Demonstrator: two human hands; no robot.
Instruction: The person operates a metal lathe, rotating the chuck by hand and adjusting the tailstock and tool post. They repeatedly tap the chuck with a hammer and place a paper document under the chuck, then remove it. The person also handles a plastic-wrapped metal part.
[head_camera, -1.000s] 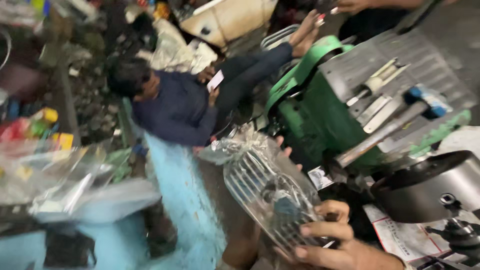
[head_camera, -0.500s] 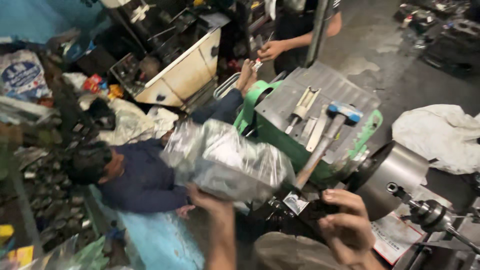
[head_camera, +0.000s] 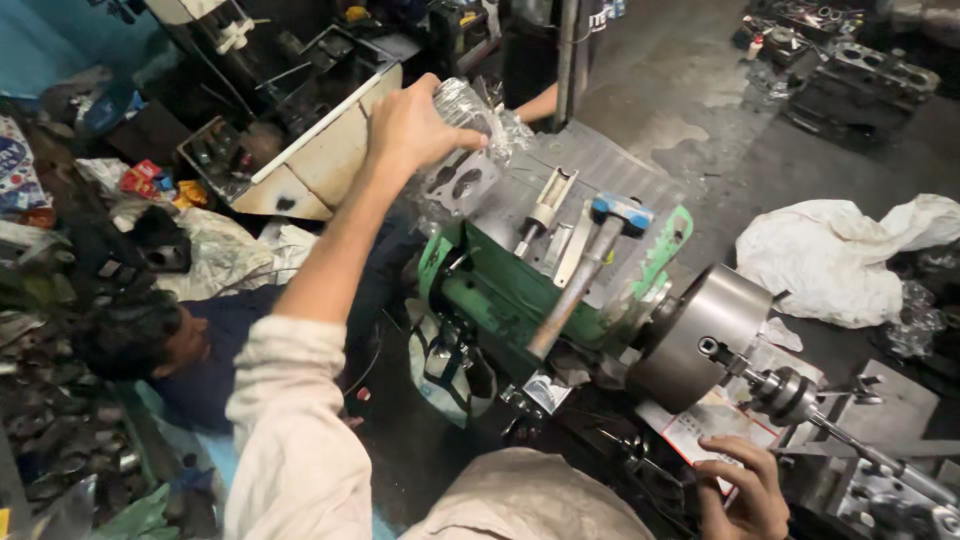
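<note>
Gasket (head_camera: 462, 180) in plastic wrap, earlier low, is now raised, gripped by left hand (head_camera: 415, 125); right hand (head_camera: 745, 485), partly cut off, rests open on paper (head_camera: 705, 430).

Pale cream long sleeve pushed up to the elbow on left arm, cloth creased and slightly grubby. Left hand (head_camera: 410, 125) bare, no glove, ring or watch. Right hand (head_camera: 745, 488) bare too. Light beige trousers at bottom edge.

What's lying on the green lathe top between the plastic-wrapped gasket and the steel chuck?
Head view: a blue-headed hammer and flat metal tools lie between the plastic-wrapped gasket, held by the left hand, and the chuck.
</note>
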